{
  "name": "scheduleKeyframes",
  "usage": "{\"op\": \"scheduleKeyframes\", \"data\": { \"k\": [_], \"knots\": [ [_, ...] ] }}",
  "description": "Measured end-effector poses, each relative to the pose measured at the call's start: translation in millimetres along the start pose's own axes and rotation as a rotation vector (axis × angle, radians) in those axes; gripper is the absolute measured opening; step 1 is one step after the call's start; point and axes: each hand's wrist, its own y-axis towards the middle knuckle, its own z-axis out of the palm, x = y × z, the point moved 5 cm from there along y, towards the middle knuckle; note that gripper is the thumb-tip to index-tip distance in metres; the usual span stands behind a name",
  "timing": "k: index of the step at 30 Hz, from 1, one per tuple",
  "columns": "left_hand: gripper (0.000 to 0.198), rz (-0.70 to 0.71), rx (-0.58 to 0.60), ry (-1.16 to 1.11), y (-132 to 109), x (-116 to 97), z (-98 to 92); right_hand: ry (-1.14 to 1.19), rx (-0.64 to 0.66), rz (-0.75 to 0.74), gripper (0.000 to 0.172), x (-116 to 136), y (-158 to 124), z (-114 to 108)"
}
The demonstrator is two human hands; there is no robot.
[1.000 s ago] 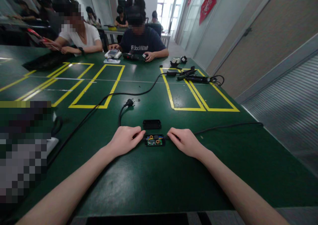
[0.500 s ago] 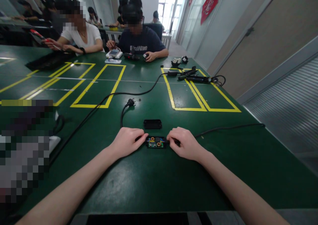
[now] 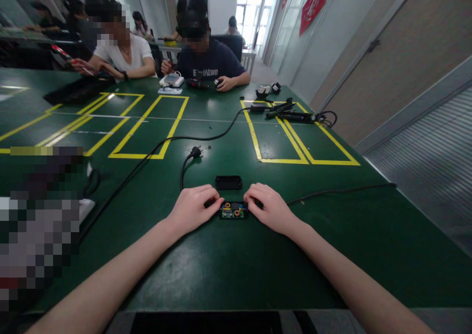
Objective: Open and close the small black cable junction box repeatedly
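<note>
An open black adapter case (image 3: 233, 217) lies flat on the table, its green circuit board and copper-wound ring coils facing up. My left hand (image 3: 194, 207) is closed in a pinch at the case's upper left end, where a black power cord (image 3: 182, 173) with a plug (image 3: 195, 152) runs out from behind the fingers. On the opposite end my right hand (image 3: 271, 207) pinches at the upper right corner, around another black cable (image 3: 332, 191). The fingertips hide where both cables enter. Just beyond the case rests its loose black cover (image 3: 228, 182), hollow side up.
Yellow tape outlines (image 3: 283, 162) mark the green table (image 3: 236, 270). A long black cable (image 3: 173, 138) crosses to a heap of dark tools (image 3: 291, 115). Two people sit opposite, one handling a white device (image 3: 171, 79). Blurred items (image 3: 37, 245) stand at left.
Both hands have shifted slightly inward and up along the case ends, the right fingertips now at its upper right corner. The view has moved a little; case and cover stay put.
</note>
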Motion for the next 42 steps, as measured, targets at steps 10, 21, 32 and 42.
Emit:
{"op": "scheduleKeyframes", "data": {
  "k": [10, 21, 32, 42],
  "knots": [
    [0.019, 0.067, -0.012, 0.051, 2, -5, 3.2, -0.125, -0.056, 0.023, 0.012, 3, 4, 0],
    [0.035, 0.101, 0.13, -0.007, 5, -5, 1.2, -0.17, -0.075, 0.05, 0.036, 0, 4, 3],
    [0.023, 0.198, 0.09, -0.159, 3, -8, -1.7, 0.133, -0.099, 0.002, 0.006, -3, 2, -4],
    [0.017, 0.191, 0.052, -0.201, 1, -8, -3.4, 0.562, -0.088, 0.107, 0.037, -8, 1, -5]
  ]
}}
